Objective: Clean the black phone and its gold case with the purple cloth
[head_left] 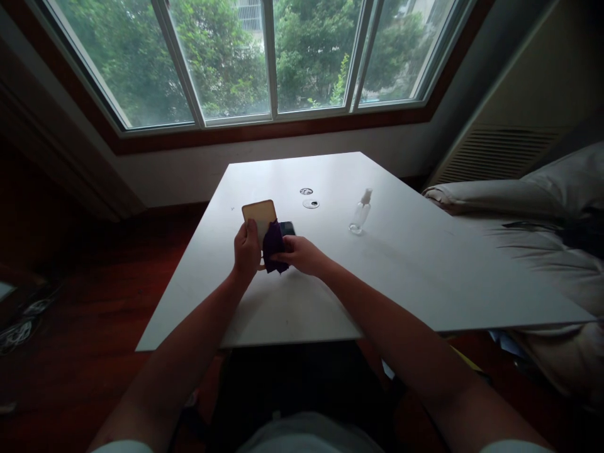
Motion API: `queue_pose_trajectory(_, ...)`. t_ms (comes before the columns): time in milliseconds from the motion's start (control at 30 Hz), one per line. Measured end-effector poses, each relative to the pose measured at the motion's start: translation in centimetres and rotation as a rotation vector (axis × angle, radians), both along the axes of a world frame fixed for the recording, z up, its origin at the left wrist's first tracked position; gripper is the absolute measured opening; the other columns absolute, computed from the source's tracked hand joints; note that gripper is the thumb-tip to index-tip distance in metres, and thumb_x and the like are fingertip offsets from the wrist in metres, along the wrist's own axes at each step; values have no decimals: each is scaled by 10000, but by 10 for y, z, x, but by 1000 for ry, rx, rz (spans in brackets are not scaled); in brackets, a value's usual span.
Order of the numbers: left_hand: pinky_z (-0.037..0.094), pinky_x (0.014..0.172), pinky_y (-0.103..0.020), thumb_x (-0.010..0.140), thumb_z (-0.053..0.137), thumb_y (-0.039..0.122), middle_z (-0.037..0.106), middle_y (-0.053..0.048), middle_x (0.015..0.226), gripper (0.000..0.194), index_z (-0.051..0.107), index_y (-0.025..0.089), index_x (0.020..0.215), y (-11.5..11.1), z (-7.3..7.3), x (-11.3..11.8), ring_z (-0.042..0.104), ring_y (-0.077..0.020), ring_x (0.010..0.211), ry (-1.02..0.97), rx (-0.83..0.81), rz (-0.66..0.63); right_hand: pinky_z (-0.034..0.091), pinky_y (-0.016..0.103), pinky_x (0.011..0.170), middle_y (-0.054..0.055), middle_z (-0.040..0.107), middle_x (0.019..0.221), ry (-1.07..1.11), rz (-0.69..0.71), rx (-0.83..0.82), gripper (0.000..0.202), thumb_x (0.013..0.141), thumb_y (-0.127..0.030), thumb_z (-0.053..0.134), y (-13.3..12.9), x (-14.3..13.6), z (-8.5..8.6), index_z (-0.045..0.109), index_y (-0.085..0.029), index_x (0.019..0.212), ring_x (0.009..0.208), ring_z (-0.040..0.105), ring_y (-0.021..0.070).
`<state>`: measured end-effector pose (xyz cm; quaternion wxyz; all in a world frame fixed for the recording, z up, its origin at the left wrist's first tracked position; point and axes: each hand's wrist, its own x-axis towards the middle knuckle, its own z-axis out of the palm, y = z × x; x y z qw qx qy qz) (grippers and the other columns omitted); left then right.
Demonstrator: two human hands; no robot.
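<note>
My left hand (247, 249) grips a yellowish, see-through phone case (260, 214) by its lower left side, tilted up above the table. In my right hand (302, 253) is a crumpled dark purple cloth (273, 245), pinched between thumb and fingers. The cloth lies against the right side of the case and covers part of it. Behind the cloth and the right fingers, a dark phone (287, 228) shows only its upper end. Farther right on the white table (325, 302) stands a clear spray bottle (360, 214).
Two small round cable-hole covers (310, 204) are set in the tabletop beyond my hands. A window (271, 63) runs along the far wall. To the right is a pale padded seat (514, 182), with a dark item on it. Cables (21, 330) lie on the reddish floor at left.
</note>
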<state>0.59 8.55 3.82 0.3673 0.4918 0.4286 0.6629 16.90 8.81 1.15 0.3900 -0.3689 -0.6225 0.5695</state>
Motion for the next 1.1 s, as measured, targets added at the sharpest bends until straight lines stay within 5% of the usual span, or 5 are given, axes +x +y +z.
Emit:
queue_pose_trajectory(233, 453, 600, -234, 965, 536, 587, 661, -29, 794, 444, 693, 173, 982, 6, -4, 3, 598, -153, 686, -30, -36, -57, 521, 259, 564, 48, 751, 834, -233, -108, 169, 256, 829, -413, 743, -9, 2, 9, 684, -178, 910, 681, 692, 188)
queue_pose_trajectory(600, 484, 609, -246, 924, 585, 614, 691, -48, 807, 471, 686, 157, 974, 7, 3, -1, 641, -168, 700, -80, -72, -106, 632, 370, 749, 61, 756, 943, 50, -69, 56, 272, 758, -213, 745, 1, -1, 0, 702, -172, 1024, 843, 737, 230)
queue_pose_trajectory(933, 456, 580, -234, 888, 671, 495, 676, -34, 792, 342, 697, 154, 908, 14, 0, -5, 607, -138, 663, -71, -73, -102, 569, 290, 486, 59, 729, 773, 99, -261, -36, 355, 783, -475, 779, 0, 3, 6, 699, -169, 944, 581, 675, 184)
queue_pose_trajectory(1100, 408, 461, -223, 858, 705, 431, 630, -20, 674, 286, 656, 150, 864, 14, -1, -8, 540, -113, 525, -4, -121, -172, 446, 221, 432, 31, 678, 677, -20, -407, 89, 425, 867, -586, 639, -1, 6, 12, 684, -165, 828, 517, 590, 135)
